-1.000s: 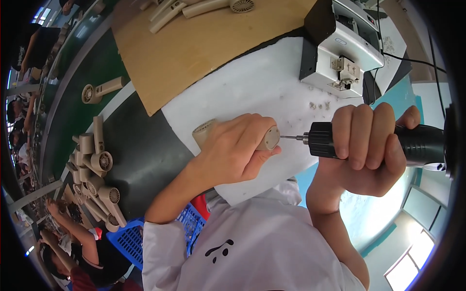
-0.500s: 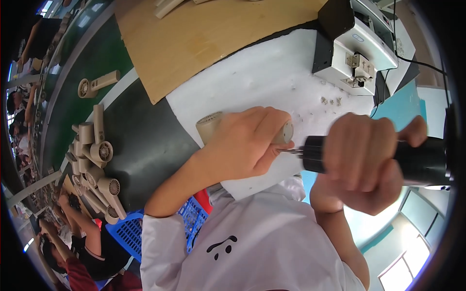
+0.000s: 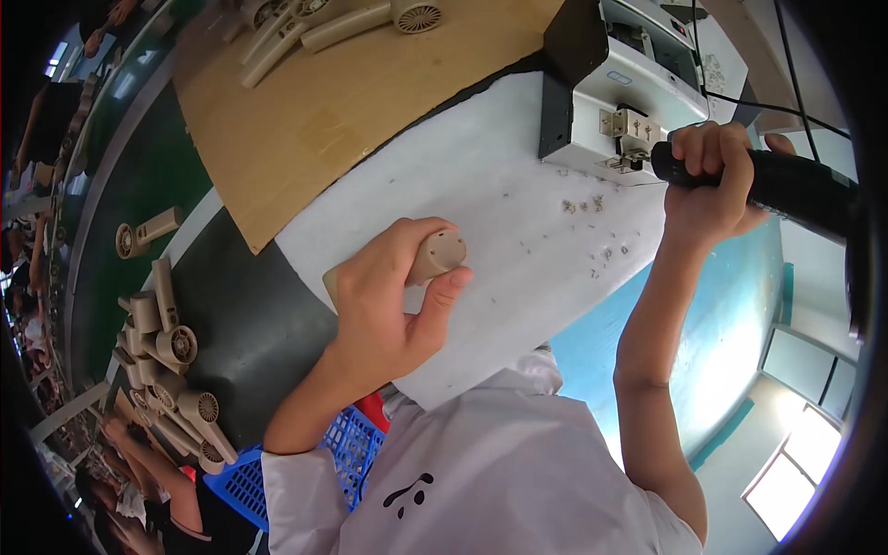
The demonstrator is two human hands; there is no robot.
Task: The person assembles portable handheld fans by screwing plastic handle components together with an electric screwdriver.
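My left hand (image 3: 377, 301) is wrapped round a beige handheld fan (image 3: 438, 256). The round end of its handle, with small holes, points up between thumb and fingers; most of the body is hidden by the hand. At the right, my right hand (image 3: 714, 185) grips a black electric screwdriver (image 3: 803, 192). The driver's front end is at the metal outlet of a white and black screw feeder (image 3: 592, 106); whether its tip touches is too small to tell. Several small screws (image 3: 583, 205) lie scattered on the white sheet (image 3: 481, 194) between the two hands.
More fans (image 3: 370, 26) lie on a brown cardboard sheet (image 3: 305, 111) at the far side. A pile of fans (image 3: 171, 370) is at the left by a green belt (image 3: 111, 277). A blue basket (image 3: 242, 486) stands low left. Cables hang at the right; people work at far left.
The screwdriver has left the fan's handle end and moved right and away to the screw feeder. My left hand has shifted left with the fan, turning its end more upward.
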